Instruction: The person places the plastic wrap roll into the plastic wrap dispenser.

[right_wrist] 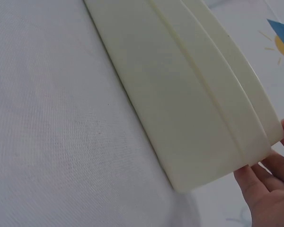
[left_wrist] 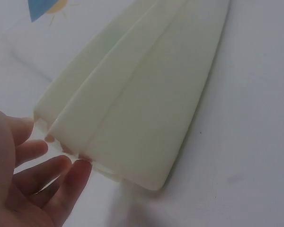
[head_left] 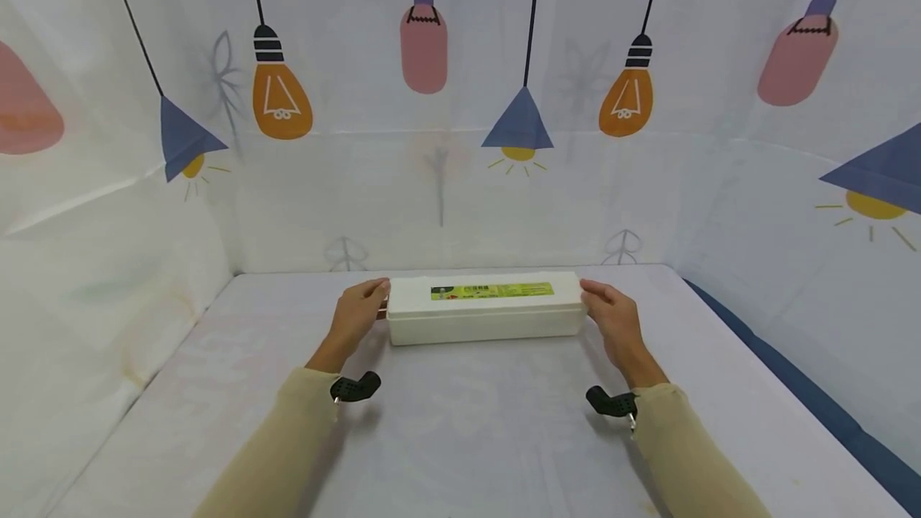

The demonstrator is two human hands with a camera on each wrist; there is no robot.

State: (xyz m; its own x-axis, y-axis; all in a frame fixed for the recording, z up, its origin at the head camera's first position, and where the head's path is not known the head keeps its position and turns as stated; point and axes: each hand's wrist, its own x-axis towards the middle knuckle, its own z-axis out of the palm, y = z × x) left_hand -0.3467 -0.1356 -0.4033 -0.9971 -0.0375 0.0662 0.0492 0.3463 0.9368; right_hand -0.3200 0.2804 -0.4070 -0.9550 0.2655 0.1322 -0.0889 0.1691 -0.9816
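Observation:
A long white box [head_left: 489,328] with a stepped lid and a yellow-green label [head_left: 492,291] lies crosswise toward the far side of the white table. My left hand [head_left: 357,312] holds its left end, thumb at the lid's top edge and fingertips lower on the end wall. At the opposite end my right hand [head_left: 613,318] grips in much the same way. The left wrist view shows the fingertips [left_wrist: 80,168] against the end of the box, below the lid's rim. In the right wrist view, fingers [right_wrist: 248,182] touch the other end under the lid's edge. The lid sits on the box.
The white-covered table [head_left: 475,430] stretches toward me in front of the box. Behind it hangs a white curtain [head_left: 460,190] printed with lamps and bulbs, which also encloses both sides. A dark blue strip [head_left: 791,390] runs along the table's right edge.

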